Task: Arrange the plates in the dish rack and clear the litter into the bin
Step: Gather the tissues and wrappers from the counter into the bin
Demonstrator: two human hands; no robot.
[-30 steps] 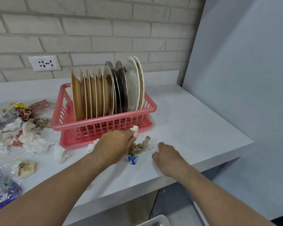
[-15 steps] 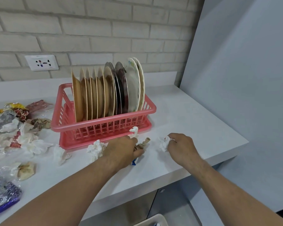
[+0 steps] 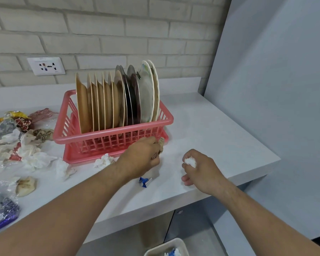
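Observation:
A pink dish rack (image 3: 116, 136) on the white counter (image 3: 211, 130) holds several plates (image 3: 118, 100) standing upright: tan ones, dark ones and white ones. My left hand (image 3: 140, 157) is just in front of the rack's right corner and grips a crumpled brown paper scrap (image 3: 160, 145). My right hand (image 3: 201, 169) hovers near the counter's front edge, its fingers curled round a white tissue ball (image 3: 190, 161). A small blue and white wrapper (image 3: 145, 181) lies on the counter below my left hand. Part of a white bin (image 3: 166, 248) with litter in it shows on the floor below.
A crumpled white tissue (image 3: 103, 160) lies in front of the rack. More tissues and wrappers (image 3: 22, 145) are heaped at the left, with a purple packet (image 3: 0, 209) at the near left edge. A grey panel (image 3: 275, 89) stands at the right. A wall socket (image 3: 46, 65) sits on the brick wall.
My left hand has lifted the brown scrap up toward the rack's corner, leaving the blue wrapper uncovered. My right hand has closed round the white tissue and drawn it back toward the counter's edge.

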